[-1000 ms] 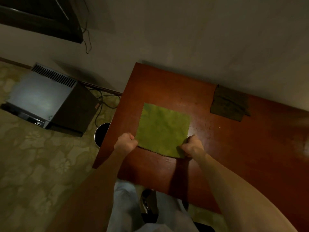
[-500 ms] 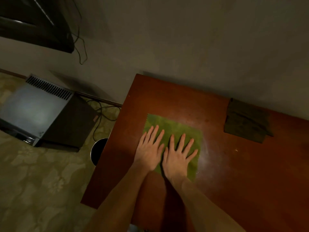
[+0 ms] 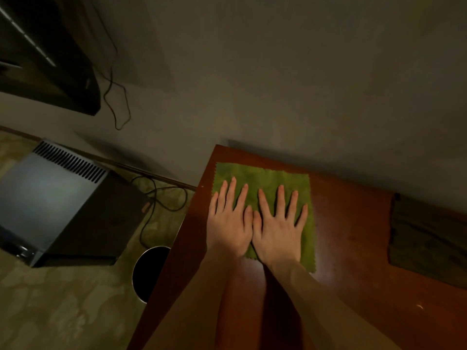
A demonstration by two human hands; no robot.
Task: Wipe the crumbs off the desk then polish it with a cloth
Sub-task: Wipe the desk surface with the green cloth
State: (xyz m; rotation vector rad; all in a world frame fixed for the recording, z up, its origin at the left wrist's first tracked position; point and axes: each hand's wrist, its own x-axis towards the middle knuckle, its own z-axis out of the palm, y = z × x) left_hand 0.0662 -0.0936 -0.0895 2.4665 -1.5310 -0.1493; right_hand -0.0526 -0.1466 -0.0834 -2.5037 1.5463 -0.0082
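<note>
Green cloth (image 3: 265, 180), zigzag-edged, lies spread flat at the far left corner of the reddish wooden desk (image 3: 353, 236), close to the wall. My left hand (image 3: 228, 223) and right hand (image 3: 279, 226) lie flat on it side by side, fingers straight and spread, pressing down and gripping nothing. I judge this to be a wiping stroke, though I cannot tell whether it is crumb-clearing or polishing. A pale speck (image 3: 419, 306) sits well apart at the near right, so next I should sweep that way with even pressure
</note>
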